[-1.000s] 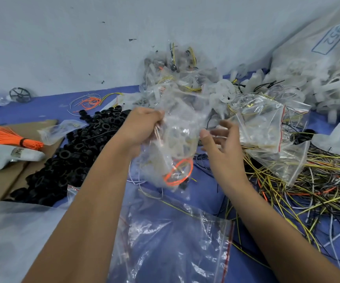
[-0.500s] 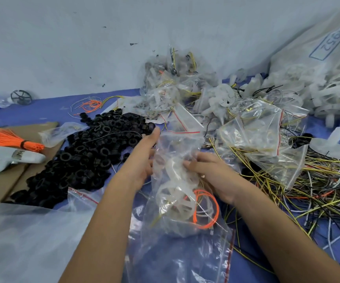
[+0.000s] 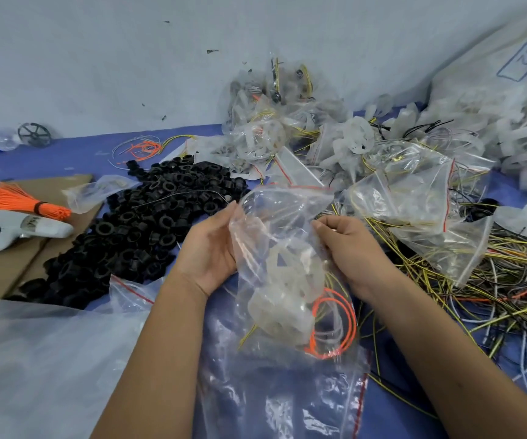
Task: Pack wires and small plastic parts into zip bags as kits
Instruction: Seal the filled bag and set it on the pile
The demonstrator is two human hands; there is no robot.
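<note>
Hands meet at the middle of the bench (image 3: pixel 75 158): our left hand (image 3: pixel 211 245) holds the left side of a clear zip bag (image 3: pixel 282 264), fingers curled behind it, and our right hand (image 3: pixel 347 242) pinches its right side. Inside we see white plastic parts (image 3: pixel 282 296) and an orange wire loop (image 3: pixel 335 324). Black rings (image 3: pixel 135 226) are heaped toward the left edge, loose wires (image 3: pixel 493 293) toward the right.

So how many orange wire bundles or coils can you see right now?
3: tied bundle on the cardboard at left, loose coil behind the black rings, coil inside the held bag. Others may be buried.
</note>
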